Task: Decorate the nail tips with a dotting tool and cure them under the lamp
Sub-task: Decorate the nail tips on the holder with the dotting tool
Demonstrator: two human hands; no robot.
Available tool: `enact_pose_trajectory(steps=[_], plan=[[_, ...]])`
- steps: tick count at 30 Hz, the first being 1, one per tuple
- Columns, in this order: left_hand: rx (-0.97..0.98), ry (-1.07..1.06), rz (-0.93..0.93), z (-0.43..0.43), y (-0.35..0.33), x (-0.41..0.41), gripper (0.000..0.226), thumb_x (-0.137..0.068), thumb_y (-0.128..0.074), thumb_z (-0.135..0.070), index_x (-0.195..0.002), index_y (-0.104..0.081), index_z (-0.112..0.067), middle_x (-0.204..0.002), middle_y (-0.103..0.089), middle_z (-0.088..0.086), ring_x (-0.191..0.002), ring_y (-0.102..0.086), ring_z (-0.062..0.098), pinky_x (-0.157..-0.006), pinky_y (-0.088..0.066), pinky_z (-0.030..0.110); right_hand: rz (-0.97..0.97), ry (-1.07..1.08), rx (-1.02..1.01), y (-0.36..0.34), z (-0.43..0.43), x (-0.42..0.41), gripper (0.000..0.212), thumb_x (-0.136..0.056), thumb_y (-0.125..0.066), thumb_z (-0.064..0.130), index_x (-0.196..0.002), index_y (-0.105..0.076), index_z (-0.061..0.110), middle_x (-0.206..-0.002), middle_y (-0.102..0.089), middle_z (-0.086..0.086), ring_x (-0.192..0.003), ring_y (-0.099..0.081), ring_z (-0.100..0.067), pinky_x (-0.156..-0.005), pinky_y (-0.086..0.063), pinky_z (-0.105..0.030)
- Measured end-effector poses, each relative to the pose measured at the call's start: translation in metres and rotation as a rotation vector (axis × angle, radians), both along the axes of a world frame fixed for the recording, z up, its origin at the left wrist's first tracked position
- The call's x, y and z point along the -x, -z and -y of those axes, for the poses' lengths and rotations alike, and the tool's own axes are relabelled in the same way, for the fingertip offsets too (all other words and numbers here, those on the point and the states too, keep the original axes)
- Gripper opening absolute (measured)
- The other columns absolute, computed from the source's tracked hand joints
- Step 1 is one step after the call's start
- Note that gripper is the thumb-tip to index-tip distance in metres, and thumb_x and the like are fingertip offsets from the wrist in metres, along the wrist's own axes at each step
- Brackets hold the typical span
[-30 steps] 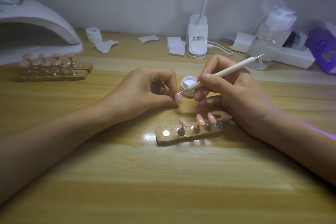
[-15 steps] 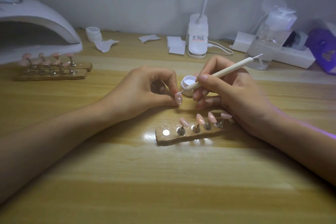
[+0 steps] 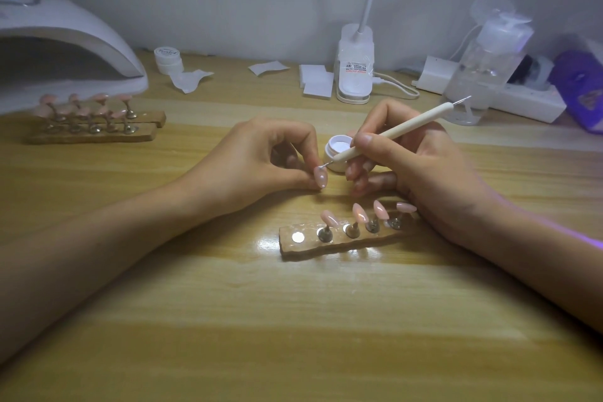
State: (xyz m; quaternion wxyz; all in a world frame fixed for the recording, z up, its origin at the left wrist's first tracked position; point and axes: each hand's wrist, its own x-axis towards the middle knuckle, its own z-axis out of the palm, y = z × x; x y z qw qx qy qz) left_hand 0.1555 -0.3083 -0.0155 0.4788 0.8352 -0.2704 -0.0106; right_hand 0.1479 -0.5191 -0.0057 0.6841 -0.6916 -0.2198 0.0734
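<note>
Nearest the wearer, a wooden holder strip (image 3: 310, 246) lay on the counter (image 3: 293, 320). It carried four pink tips on metal stands, with one magnet bare at its left end.

Just beyond it, the left hand (image 3: 257, 163) had its fingers (image 3: 308, 143) curled and pinching the nail tip (image 3: 320, 177) low over the counter. White dots showed on that tip. The right hand (image 3: 424, 166) held the dotting tool (image 3: 385, 137) pen-fashion, fingers closed round the shaft, and the tool's fine end touched the tip's upper edge. The open gel pot (image 3: 339, 148) stood just behind, between the two hands.

Risks noted:
- The pinch sat close to the wet dots, so any shift of grip would likely smear them.
- Too much pressure from the tool could drag a dot out of round or flick the tip loose.
- The right hand's heel lay just beside the strip's right end, and a careless sweep could topple the mounted tips.
- The pot could be knocked over when the tool is reloaded.

The curing lamp (image 3: 75, 39) stood well apart at far left, so uncured gel would have to travel.
</note>
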Motion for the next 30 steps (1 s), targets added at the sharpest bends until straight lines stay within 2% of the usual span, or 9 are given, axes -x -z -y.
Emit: enact_pose_trajectory(steps=[5, 9, 15, 21, 25, 27, 30], plan=[[-0.002, -0.003, 0.009, 0.0, 0.0, 0.001, 0.015, -0.074, -0.083, -0.018, -0.073, -0.069, -0.018, -0.078, -0.073, -0.005, -0.064, -0.057, 0.0, -0.063, -0.041, 0.01, 0.005, -0.013, -0.039, -0.001, 0.0, 0.0, 0.016, -0.09, -0.062, 0.018, -0.074, -0.058, 0.02, -0.071, -0.068, -0.01, -0.061, -0.063, -0.016, -0.057, -0.055, -0.026], [0.011, -0.005, -0.001, 0.0, 0.0, 0.001, 0.014, -0.071, -0.081, -0.026, -0.072, -0.068, -0.021, -0.079, -0.073, -0.006, -0.068, -0.061, 0.004, -0.066, -0.044, 0.015, 0.016, -0.014, -0.055, -0.001, 0.0, 0.001, 0.016, -0.091, -0.061, 0.018, -0.075, -0.056, 0.018, -0.071, -0.068, -0.009, -0.061, -0.062, -0.015, -0.057, -0.055, -0.026], [-0.012, -0.007, 0.03, -0.001, 0.0, 0.0, 0.015, -0.075, -0.083, -0.015, -0.072, -0.069, -0.021, -0.07, -0.07, -0.014, -0.058, -0.055, -0.004, -0.058, -0.037, 0.004, 0.042, -0.01, -0.092, -0.001, -0.001, 0.0, 0.019, -0.091, -0.061, 0.017, -0.073, -0.059, 0.022, -0.076, -0.068, -0.013, -0.062, -0.063, -0.014, -0.056, -0.053, -0.025], [-0.01, -0.028, 0.013, 0.0, 0.0, 0.002, 0.016, -0.075, -0.083, -0.016, -0.072, -0.068, -0.022, -0.076, -0.073, -0.009, -0.066, -0.061, 0.002, -0.064, -0.043, 0.012, 0.039, -0.005, -0.112, -0.001, 0.0, -0.002, 0.018, -0.09, -0.063, 0.022, -0.073, -0.06, 0.025, -0.075, -0.068, -0.011, -0.064, -0.063, -0.014, -0.057, -0.054, -0.025], [-0.019, -0.06, -0.011, 0.002, -0.003, 0.005, 0.017, -0.075, -0.083, -0.013, -0.072, -0.068, -0.021, -0.073, -0.072, -0.016, -0.063, -0.062, -0.005, -0.062, -0.042, 0.008, 0.016, -0.001, -0.133, -0.002, 0.001, -0.002, 0.014, -0.084, -0.067, 0.031, -0.072, -0.061, 0.027, -0.075, -0.068, -0.011, -0.063, -0.063, -0.015, -0.057, -0.054, -0.026], [-0.019, -0.088, -0.053, 0.003, -0.007, 0.007, 0.016, -0.076, -0.082, -0.014, -0.073, -0.068, -0.022, -0.071, -0.07, -0.017, -0.063, -0.061, -0.003, -0.064, -0.043, 0.011, -0.012, 0.0, -0.156, -0.003, 0.001, -0.002, 0.014, -0.084, -0.066, 0.031, -0.071, -0.061, 0.027, -0.073, -0.067, -0.01, -0.061, -0.062, -0.014, -0.056, -0.054, -0.025], [0.103, -0.128, -0.157, -0.002, -0.019, 0.012, 0.015, -0.078, -0.08, -0.016, -0.075, -0.067, -0.022, -0.075, -0.07, -0.014, -0.068, -0.061, 0.004, -0.066, -0.047, 0.016, -0.075, 0.005, -0.207, -0.005, 0.002, -0.002, 0.017, -0.088, -0.061, 0.025, -0.07, -0.06, 0.026, -0.068, -0.065, -0.005, -0.058, -0.059, -0.011, -0.054, -0.052, -0.023]])
